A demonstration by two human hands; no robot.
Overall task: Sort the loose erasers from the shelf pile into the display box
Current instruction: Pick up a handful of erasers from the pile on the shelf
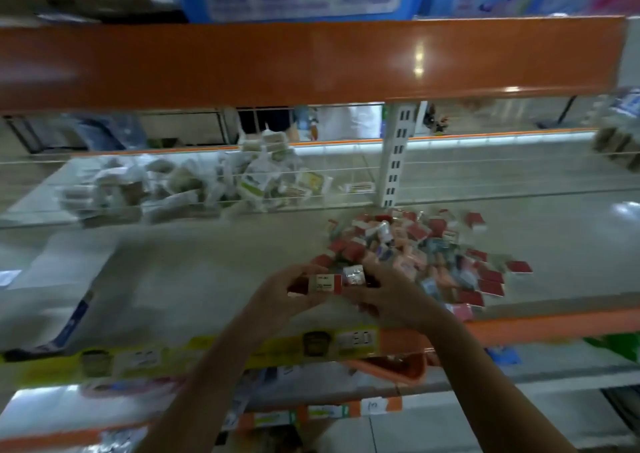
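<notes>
The pile [415, 255] of erasers lies just past the right hand [391, 296] and off to its right, so that hand is nearer. Both hands meet in front of it. The left hand [280, 293] pinches a small box [325, 283], lying long side across. The right hand's fingers curl round a shiny eraser [354, 274] just beside the box.

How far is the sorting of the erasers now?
Early, it seems. Both hands, left and right, hold a small box with some erasers at the shelf front. A large pile is still loose behind them. How full the box is cannot be told.
</notes>
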